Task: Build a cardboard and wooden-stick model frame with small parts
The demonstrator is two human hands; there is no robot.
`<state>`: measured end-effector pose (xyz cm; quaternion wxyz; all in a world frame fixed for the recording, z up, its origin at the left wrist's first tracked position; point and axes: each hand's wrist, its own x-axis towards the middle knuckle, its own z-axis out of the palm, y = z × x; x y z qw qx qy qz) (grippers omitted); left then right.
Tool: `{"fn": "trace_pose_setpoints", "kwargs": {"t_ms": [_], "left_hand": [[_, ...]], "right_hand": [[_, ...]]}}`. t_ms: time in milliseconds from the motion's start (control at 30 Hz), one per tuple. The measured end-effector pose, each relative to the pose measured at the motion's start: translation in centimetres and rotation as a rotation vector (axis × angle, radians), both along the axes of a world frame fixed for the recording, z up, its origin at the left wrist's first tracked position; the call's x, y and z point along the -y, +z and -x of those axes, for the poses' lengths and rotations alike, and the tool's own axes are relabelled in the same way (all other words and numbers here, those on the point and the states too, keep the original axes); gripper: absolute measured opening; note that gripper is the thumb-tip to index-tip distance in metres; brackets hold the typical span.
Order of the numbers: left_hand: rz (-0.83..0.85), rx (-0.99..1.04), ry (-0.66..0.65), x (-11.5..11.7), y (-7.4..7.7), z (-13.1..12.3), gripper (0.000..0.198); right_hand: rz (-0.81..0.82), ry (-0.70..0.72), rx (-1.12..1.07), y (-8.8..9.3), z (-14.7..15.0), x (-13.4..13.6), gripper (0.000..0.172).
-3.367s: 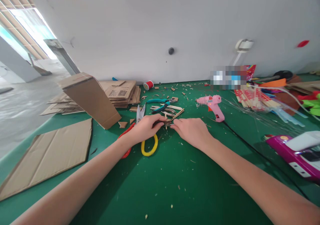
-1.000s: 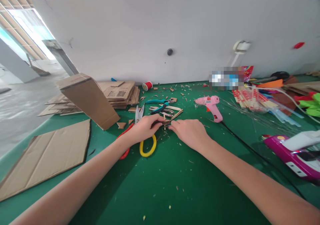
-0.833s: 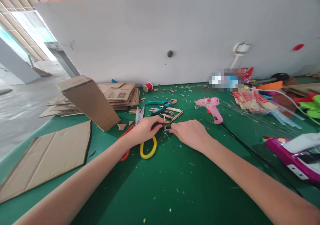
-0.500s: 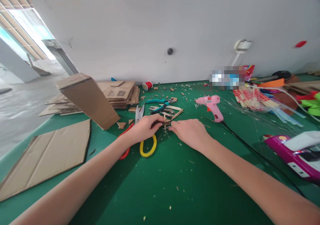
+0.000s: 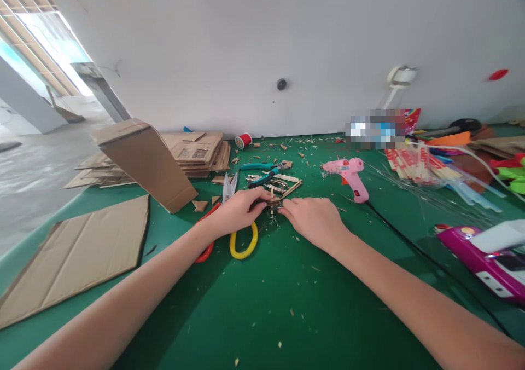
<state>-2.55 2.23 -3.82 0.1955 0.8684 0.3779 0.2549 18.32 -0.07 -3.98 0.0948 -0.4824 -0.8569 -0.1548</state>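
My left hand (image 5: 238, 211) and my right hand (image 5: 314, 220) meet fingertip to fingertip on the green table mat (image 5: 262, 299). Between them they pinch a small brown cardboard-and-stick piece (image 5: 274, 201), too small to make out in detail. The left wrist lies over a pair of scissors (image 5: 229, 217) with one red and one yellow handle. Just beyond the fingers lie teal-handled pliers (image 5: 262, 172) and a few wooden sticks (image 5: 289, 186).
A pink glue gun (image 5: 348, 175) with a black cord lies to the right. Cardboard sheets (image 5: 77, 255), a leaning cardboard box (image 5: 143, 162) and a stack of flat cartons (image 5: 197, 151) fill the left. A red thread spool (image 5: 244, 139), packaged sticks (image 5: 418, 165) and a purple toy car (image 5: 484, 249) stand right.
Both hands have stayed at the same spot, pinching the small piece. Only the head camera has shifted slightly.
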Motion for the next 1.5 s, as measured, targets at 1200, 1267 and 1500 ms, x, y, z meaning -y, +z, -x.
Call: {"fn": "trace_pose_setpoints", "kwargs": {"t_ms": [1200, 1267, 1500], "left_hand": [[0.061, 0.037, 0.034, -0.22, 0.78, -0.53, 0.013], [0.069, 0.04, 0.028, -0.26, 0.78, -0.52, 0.013], [0.067, 0.034, 0.027, -0.3, 0.72, -0.48, 0.012]], "right_hand": [[0.038, 0.04, 0.084, 0.43, -0.01, -0.02, 0.03], [0.019, 0.034, 0.07, 0.41, -0.04, 0.06, 0.031], [0.01, 0.01, 0.052, 0.33, -0.01, 0.1, 0.031]]}}
